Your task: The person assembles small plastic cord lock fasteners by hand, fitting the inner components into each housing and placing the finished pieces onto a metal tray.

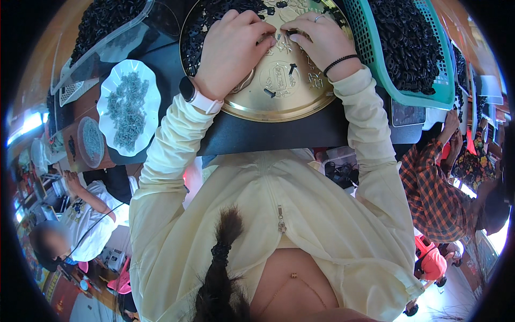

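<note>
Both hands work over a round gold tray (252,110) with raised decoration. My left hand (230,51), at the tray's left side, is closed, thumb and index finger pinched on a small dark piece that is mostly hidden. Across a narrow gap, my right hand (322,43) pinches a small black plastic part (291,33) between thumb and fingers. Loose black parts (212,12) are heaped along the tray's far left. Two single black pieces, one upper (292,68) and one lower (269,93), lie apart on the gold surface.
At left, a white scalloped dish (153,115) holds many small greyish pieces, beside a smaller round tub (90,140). A clear bin (102,51) of black parts stands at far left. On the right is a green basket (448,88) full of black parts. Other people sit on both sides.
</note>
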A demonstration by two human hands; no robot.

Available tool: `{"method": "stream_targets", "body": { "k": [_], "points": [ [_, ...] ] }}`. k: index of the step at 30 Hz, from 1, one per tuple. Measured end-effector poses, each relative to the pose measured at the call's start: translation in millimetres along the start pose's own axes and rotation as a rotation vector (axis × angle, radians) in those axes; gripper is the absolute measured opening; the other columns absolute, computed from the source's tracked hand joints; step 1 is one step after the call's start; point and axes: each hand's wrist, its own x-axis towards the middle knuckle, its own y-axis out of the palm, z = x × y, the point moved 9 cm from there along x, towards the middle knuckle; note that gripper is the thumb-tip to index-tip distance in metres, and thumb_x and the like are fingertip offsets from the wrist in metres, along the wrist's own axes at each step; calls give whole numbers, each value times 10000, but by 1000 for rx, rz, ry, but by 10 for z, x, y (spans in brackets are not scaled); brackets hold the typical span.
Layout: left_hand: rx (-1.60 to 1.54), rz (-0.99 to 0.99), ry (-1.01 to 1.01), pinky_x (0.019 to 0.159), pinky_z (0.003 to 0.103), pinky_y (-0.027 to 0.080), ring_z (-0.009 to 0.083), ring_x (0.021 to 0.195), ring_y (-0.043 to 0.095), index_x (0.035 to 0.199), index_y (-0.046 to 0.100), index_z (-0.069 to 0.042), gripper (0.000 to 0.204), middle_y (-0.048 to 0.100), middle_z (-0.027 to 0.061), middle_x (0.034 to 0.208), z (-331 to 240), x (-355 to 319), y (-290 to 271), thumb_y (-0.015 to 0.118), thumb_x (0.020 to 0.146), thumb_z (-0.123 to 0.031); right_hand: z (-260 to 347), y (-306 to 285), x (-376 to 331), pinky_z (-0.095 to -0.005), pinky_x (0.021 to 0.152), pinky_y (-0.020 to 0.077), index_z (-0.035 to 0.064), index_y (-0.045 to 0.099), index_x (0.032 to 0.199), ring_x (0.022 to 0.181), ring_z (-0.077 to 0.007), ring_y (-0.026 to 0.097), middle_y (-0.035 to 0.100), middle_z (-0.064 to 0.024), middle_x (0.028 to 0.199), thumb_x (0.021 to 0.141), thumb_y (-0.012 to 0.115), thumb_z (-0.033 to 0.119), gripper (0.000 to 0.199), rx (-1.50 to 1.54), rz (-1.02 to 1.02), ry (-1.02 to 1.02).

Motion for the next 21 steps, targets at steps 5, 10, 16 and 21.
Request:
{"method": "stream_targets", "body": {
  "k": [5, 10, 16, 21],
  "points": [
    [-33, -21, -7, 703, 330, 448, 226, 781, 532, 838, 666, -104, 123, 575, 35, 785, 8, -26, 32, 633, 756, -188, -99, 32, -38, -366, 779, 469, 129, 672, 904, 844, -290, 578, 606, -81, 904, 790, 589, 136, 141, 34, -19, 75],
    [-24, -24, 29, 662, 297, 454, 207, 753, 547, 874, 650, -86, 145, 588, 29, 833, -44, -28, -8, 651, 766, -183, -7, -43, -54, -296, 714, 470, 119, 665, 972, 775, -234, 579, 596, -72, 842, 801, 614, 149, 181, 65, -48, 32],
    [-472, 9, -297, 595, 230, 436, 118, 657, 524, 907, 631, -63, 158, 579, -3, 841, 210, -27, -98, 665, 781, -153, 117, -191, -15, -237, 743, 467, 90, 658, 1015, 824, -156, 600, 639, -40, 923, 841, 608, 187, 205, 297, -149, 31],
    [-437, 31, -172, 582, 216, 442, 164, 739, 607, 1000, 597, -113, 144, 627, 39, 919, 127, 6, -222, 591, 870, -176, 15, 39, -1, -199, 776, 448, 31, 650, 1012, 871, -86, 580, 650, -30, 960, 862, 607, 226, 250, 792, -29, 220]
  ]
}}
